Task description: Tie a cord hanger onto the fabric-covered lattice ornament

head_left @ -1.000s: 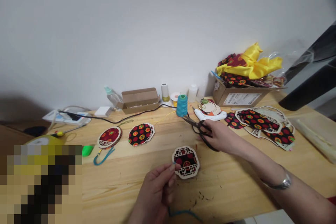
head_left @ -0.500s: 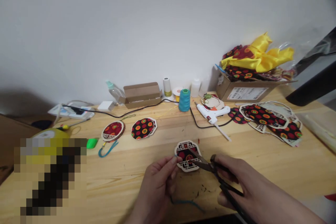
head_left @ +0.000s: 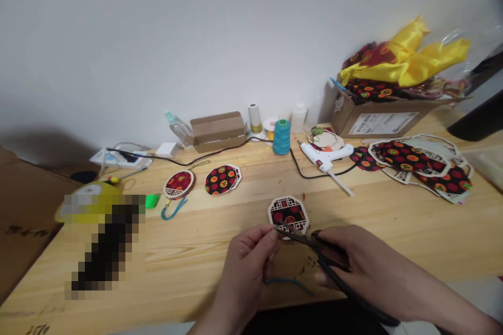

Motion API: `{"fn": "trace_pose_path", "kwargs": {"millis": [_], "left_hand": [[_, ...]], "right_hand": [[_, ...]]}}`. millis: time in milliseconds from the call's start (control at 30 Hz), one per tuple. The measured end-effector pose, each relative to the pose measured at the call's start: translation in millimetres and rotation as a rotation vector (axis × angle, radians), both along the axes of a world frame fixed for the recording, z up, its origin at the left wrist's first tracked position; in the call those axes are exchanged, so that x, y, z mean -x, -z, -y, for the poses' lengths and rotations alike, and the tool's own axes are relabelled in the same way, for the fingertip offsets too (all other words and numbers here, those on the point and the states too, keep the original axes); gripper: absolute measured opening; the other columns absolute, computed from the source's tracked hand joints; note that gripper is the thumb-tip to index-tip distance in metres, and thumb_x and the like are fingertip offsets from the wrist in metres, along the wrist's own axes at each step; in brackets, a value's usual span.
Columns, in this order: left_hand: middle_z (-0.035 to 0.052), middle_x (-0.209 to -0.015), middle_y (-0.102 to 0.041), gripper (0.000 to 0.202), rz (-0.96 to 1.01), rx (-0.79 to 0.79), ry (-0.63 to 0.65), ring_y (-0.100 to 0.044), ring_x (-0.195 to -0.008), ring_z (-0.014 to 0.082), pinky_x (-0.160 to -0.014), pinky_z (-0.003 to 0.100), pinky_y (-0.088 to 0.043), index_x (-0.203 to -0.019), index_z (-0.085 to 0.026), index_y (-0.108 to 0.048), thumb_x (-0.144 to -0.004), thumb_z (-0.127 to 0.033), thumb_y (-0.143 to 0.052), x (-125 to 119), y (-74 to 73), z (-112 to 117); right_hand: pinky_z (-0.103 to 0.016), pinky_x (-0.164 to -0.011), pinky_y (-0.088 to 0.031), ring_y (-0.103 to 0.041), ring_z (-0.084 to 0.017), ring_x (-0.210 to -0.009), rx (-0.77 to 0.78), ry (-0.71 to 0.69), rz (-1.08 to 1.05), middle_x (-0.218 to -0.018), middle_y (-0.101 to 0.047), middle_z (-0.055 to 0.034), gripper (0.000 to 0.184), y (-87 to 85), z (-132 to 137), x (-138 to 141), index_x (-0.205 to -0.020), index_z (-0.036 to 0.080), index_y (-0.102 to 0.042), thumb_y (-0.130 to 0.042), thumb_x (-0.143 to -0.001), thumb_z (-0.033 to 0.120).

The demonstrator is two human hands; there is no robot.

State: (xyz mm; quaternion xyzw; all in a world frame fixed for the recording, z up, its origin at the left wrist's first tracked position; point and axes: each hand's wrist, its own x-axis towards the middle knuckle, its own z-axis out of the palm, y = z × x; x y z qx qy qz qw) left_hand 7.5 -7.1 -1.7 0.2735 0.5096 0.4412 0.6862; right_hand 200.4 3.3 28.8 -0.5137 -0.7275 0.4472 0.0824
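Pinched between the thumb and fingers of my left hand [head_left: 251,256] is a blue cord [head_left: 291,284]. Its tip just shows at the fingertips, and its tail trails out below the hand onto the table. My right hand [head_left: 365,261] grips black-handled scissors [head_left: 301,236] by their loops. The blades point left, nearly together, with their tips at the cord's end beside my left fingertips. Just behind the blades lies a patterned fabric piece with a pale cut-out frame [head_left: 288,213], partly covered by them. Dark scraps [head_left: 306,267] lie between my hands.
A hot glue gun [head_left: 325,157], a teal thread cone [head_left: 282,137] and an open cardboard box of fabric [head_left: 377,118] stand toward the wall. Framed fabric pieces [head_left: 412,159] are piled at right. To the left lie a tasselled round piece [head_left: 179,184] and a green object [head_left: 151,201].
The scissor blades have moved left off the fabric piece's middle to my left fingertips and come closer together. The camera view has shifted slightly, so the table items sit higher and further right.
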Motion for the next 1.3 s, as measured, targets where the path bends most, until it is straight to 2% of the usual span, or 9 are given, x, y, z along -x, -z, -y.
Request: {"fn": "trace_pose_path", "kwargs": {"millis": [133, 400, 633, 767, 900, 1000, 1100, 1200, 1300], "left_hand": [[-0.0080, -0.047, -0.031, 0.015, 0.006, -0.009, 0.050, -0.020, -0.040, 0.0033, -0.039, 0.019, -0.013, -0.071, -0.014, -0.067, -0.076, -0.028, -0.061, 0.2, 1.8, 1.7], [-0.0079, -0.048, -0.028, 0.016, 0.003, -0.006, 0.065, -0.019, -0.042, 0.0043, -0.040, 0.021, -0.012, -0.071, -0.014, -0.065, -0.076, -0.029, -0.061, 1.0, 0.5, 2.3], [-0.0079, -0.048, -0.028, 0.015, 0.017, -0.007, 0.057, -0.019, -0.043, 0.0048, -0.041, 0.021, -0.012, -0.072, -0.015, -0.064, -0.078, -0.028, -0.060, 1.9, 3.1, 3.6], [-0.0087, -0.047, -0.027, 0.017, 0.010, 0.004, 0.057, -0.017, -0.041, 0.0044, -0.040, 0.021, -0.012, -0.078, -0.014, -0.066, -0.076, -0.030, -0.061, 1.6, 1.7, 3.2], [-0.0085, -0.046, -0.031, 0.020, -0.004, 0.024, -0.020, -0.019, -0.040, 0.0035, -0.038, 0.020, -0.012, -0.072, -0.013, -0.065, -0.071, -0.032, -0.066, 1.5, -0.8, -0.3], [-0.0079, -0.047, -0.035, 0.020, 0.016, 0.045, -0.100, -0.020, -0.040, 0.0031, -0.038, 0.018, -0.012, -0.074, -0.012, -0.065, -0.070, -0.032, -0.067, 2.3, -2.6, -4.9], [-0.0079, -0.048, -0.035, 0.020, 0.063, 0.069, -0.151, -0.019, -0.041, 0.0032, -0.039, 0.017, -0.012, -0.075, -0.012, -0.064, -0.068, -0.030, -0.069, 3.5, -3.4, -9.4], [-0.0070, -0.050, -0.036, 0.027, 0.119, 0.090, -0.159, -0.019, -0.042, 0.0032, -0.039, 0.017, -0.013, -0.078, -0.011, -0.065, -0.069, -0.036, -0.067, 4.5, -3.7, -12.3], [-0.0052, -0.053, -0.038, 0.042, 0.198, 0.137, -0.131, -0.018, -0.043, 0.0037, -0.039, 0.018, -0.013, -0.083, -0.009, -0.067, -0.073, -0.049, -0.058, 5.0, -5.6, -13.6]], "right_hand": [[-0.021, -0.054, -0.032, -0.043, -0.011, -0.061, 0.002, -0.019, -0.088, -0.070, -0.059, 0.0039, 0.013, 0.6, -3.0, 3.7, -0.078, 0.020, -0.060, -0.062, -0.072, 0.032], [-0.020, -0.049, -0.027, -0.034, -0.009, -0.057, 0.032, -0.026, -0.159, -0.062, -0.047, 0.0045, 0.017, 3.4, -6.2, 4.1, -0.073, 0.018, -0.059, -0.061, -0.074, 0.035], [-0.020, -0.050, -0.027, -0.029, -0.008, -0.056, 0.131, -0.013, -0.198, -0.060, -0.039, 0.0061, 0.021, 7.2, -6.3, 6.0, -0.069, 0.017, -0.054, -0.062, -0.073, 0.036], [-0.019, -0.048, -0.026, -0.029, -0.008, -0.055, 0.124, 0.004, -0.182, -0.058, -0.040, 0.0065, 0.014, 10.3, -6.3, 6.3, -0.064, 0.017, -0.055, -0.061, -0.072, 0.026], [-0.020, -0.046, -0.026, -0.036, -0.008, -0.053, 0.086, -0.002, -0.109, -0.056, -0.048, 0.0067, 0.009, 4.7, 1.2, 1.5, -0.065, 0.019, -0.057, -0.060, -0.072, 0.024], [-0.021, -0.048, -0.029, -0.046, -0.010, -0.055, 0.039, -0.063, 0.017, -0.059, -0.057, 0.0056, 0.009, -1.8, 10.6, -12.3, -0.065, 0.021, -0.058, -0.065, -0.067, 0.026], [-0.025, -0.050, -0.033, -0.055, -0.016, -0.059, -0.080, -0.059, 0.245, -0.065, -0.064, 0.0008, 0.008, -1.3, 16.1, -38.8, -0.066, 0.023, -0.060, -0.066, -0.064, 0.029], [-0.030, -0.050, -0.036, -0.060, -0.022, -0.058, -0.181, 0.049, 0.478, -0.068, -0.066, -0.0055, 0.007, 9.9, 15.4, -74.4, -0.069, 0.024, -0.064, -0.062, -0.066, 0.030], [-0.032, -0.050, -0.039, -0.060, -0.021, -0.053, -0.341, 0.233, 0.459, -0.065, -0.065, -0.0073, 0.005, 23.8, 11.5, -109.2, -0.066, 0.024, -0.065, -0.063, -0.067, 0.030]]}}
